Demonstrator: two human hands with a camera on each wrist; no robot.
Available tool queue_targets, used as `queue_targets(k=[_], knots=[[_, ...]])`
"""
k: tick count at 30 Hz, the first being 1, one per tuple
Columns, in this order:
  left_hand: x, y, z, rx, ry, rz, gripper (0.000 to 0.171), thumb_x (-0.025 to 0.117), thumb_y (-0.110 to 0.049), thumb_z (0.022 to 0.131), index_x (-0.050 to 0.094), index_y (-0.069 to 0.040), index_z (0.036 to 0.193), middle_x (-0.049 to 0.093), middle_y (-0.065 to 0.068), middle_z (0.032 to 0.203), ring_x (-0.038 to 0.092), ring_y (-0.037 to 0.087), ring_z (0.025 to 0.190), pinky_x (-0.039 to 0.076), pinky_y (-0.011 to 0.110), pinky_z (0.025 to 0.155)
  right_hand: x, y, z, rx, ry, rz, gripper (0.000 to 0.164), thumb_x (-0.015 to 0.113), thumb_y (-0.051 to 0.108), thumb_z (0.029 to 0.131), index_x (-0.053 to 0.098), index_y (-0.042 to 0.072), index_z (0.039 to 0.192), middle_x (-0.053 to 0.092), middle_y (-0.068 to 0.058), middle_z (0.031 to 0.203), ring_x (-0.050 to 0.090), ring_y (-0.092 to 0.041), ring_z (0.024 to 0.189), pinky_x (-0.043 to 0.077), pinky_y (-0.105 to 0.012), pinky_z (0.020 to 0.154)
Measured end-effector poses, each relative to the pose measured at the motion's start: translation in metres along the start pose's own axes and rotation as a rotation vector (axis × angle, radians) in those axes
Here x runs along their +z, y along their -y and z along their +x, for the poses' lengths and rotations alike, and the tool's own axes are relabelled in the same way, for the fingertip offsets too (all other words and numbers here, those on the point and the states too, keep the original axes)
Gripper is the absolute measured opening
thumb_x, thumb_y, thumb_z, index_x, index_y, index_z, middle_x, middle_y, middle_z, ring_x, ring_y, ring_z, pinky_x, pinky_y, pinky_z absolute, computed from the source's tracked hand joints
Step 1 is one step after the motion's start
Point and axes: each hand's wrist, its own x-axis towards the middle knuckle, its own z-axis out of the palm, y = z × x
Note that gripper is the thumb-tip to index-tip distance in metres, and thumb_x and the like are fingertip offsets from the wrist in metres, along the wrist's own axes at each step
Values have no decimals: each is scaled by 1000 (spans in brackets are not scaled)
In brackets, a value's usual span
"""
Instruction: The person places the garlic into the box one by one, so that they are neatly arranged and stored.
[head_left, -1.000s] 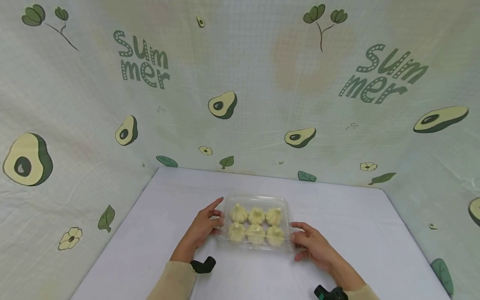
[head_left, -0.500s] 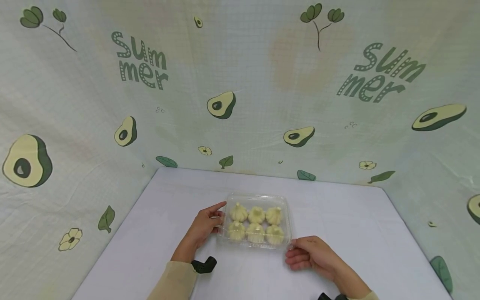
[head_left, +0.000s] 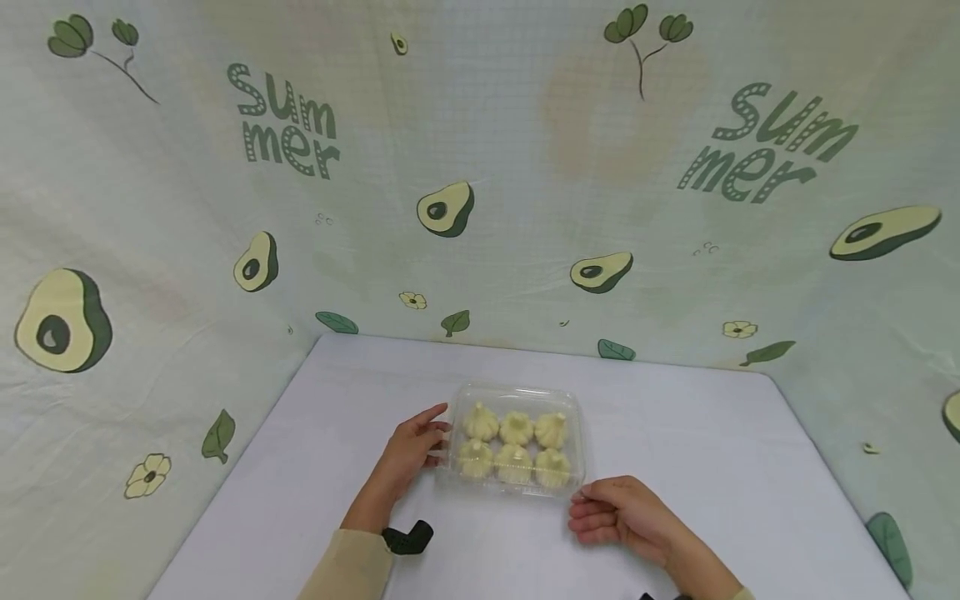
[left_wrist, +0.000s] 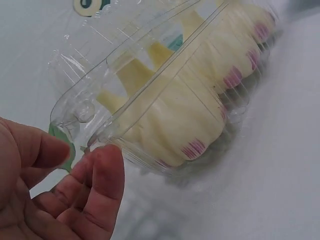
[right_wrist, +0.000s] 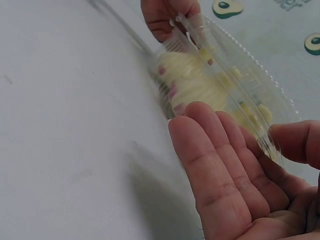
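Observation:
A clear plastic clamshell container (head_left: pixel 491 484) sits on the table with several pale garlic bulbs (head_left: pixel 514 463) in two rows inside. Purple streaks mark the bulbs (left_wrist: pixel 175 115) in the left wrist view. My left hand (head_left: pixel 408 450) is at the container's left side, fingers loosely bent; one fingertip (left_wrist: pixel 107 155) meets the lower rim, while a gap separates it from the thumb. With thumb and a forefinger, my right hand (head_left: pixel 626 512) pinches the front right corner. The other fingers (right_wrist: pixel 192 140) extend below it, partly blocking the right wrist view of that pinch.
White cloth covers the table (head_left: pixel 360 375). Behind and to both sides hangs a pale curtain (head_left: pixel 517 150) printed with avocados, leaves and lettering. A black device (head_left: pixel 408 537) is strapped at my left wrist.
My right hand has moved from the container's right side toward its front right corner, where thumb and forefinger now pinch. The left hand and the container have stayed almost in place.

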Motion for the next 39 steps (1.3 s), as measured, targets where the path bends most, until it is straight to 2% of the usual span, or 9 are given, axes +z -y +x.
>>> queue_targets(k=[4,10,14,17,22,29,39], knots=[[-2,3,-7,-21,-2,16,52,64,-20,105,53,-14,156,68,17,129,65,21,94,60,33,71,1,-1,-1,-11,13,11,32,53,14,108,69,-13,117,79,-11,99,79,-24,93,65,-40,86],[-8,10,-22,-88,73,0,56,66,-27,104,52,-10,155,64,17,119,63,23,89,64,38,73,3,-2,0,-18,23,21,33,52,14,108,68,-13,118,79,-10,99,79,-23,94,65,-40,87],[-15,11,-36,-152,155,7,46,65,-30,105,61,2,138,65,13,109,65,19,84,64,35,71,5,-3,1,-21,25,29,33,51,14,109,67,-14,118,79,-10,99,79,-23,94,65,-40,87],[-19,10,-41,-177,231,-6,43,63,-30,106,66,10,122,66,8,98,65,13,77,64,31,68,5,-3,1,-26,16,26,33,51,13,108,67,-15,118,79,-11,99,79,-23,93,65,-41,87],[-20,8,-45,-190,299,-31,41,62,-27,105,71,12,115,70,3,86,67,9,71,63,27,66,7,-2,2,-21,2,12,33,52,13,108,67,-14,116,79,-11,98,80,-24,92,65,-40,85],[-17,6,-47,-228,272,-44,40,62,-24,103,71,13,113,72,4,83,69,10,69,64,27,66,10,-1,2,-3,-17,-1,32,54,14,106,68,-14,115,79,-11,97,80,-24,92,65,-41,85],[-14,6,-46,-224,241,-83,33,63,-20,99,73,10,106,71,3,79,69,9,67,62,26,64,11,0,2,-13,-32,-6,31,54,13,105,69,-12,113,79,-10,96,79,-23,90,66,-40,84]])
